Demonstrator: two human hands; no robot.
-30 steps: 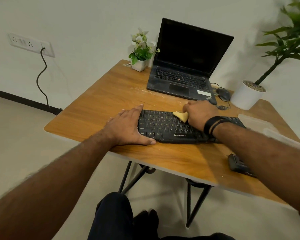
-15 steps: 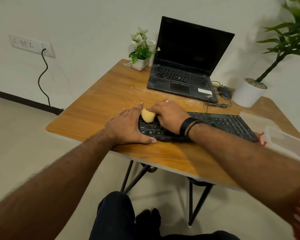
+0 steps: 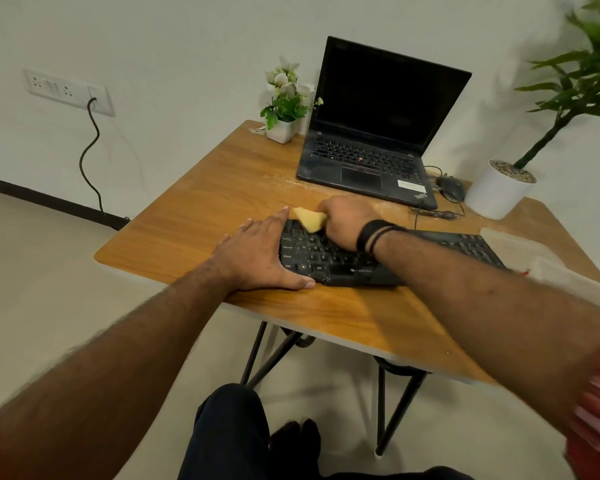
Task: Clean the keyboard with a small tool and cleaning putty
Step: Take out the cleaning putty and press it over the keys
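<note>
Yellow putty on black keyboard's far-left corner.

**What's sitting around the desk**

A wooden table is taking up most of the view. An open laptop with a dark screen is sitting at the far edge, and a small flower pot is standing just left of it. A mouse is lying to the laptop's right, next to a white planter holding a leafy plant. On the wall, a cable is hanging down from a socket strip.
</note>
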